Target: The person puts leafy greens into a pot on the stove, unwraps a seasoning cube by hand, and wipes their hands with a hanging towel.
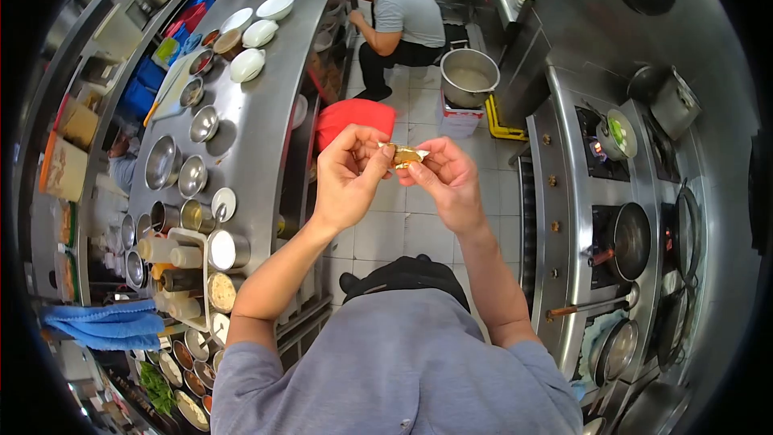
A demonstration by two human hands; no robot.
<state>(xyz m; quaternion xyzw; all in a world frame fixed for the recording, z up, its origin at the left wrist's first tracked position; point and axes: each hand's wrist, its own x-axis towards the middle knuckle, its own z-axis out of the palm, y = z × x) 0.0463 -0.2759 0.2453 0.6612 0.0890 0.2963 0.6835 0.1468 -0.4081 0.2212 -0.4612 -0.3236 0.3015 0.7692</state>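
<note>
From where I'm standing, I'm making out no readable word, number or brand: the gold-coloured wrapper [411,155] between the left hand [354,173] and right hand [443,181] is showing nothing legible, nor is the box [460,122] beneath the pot [469,78] beyond them.

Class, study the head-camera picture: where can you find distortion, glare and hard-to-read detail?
Head view: wide-angle distortion curves the stove front, with black corners around the image; head view: pale glare lies on the steel counter; head view: the left hand and right hand look fairly clear, but the small shiny piece between them shows too little detail to identify.
</note>
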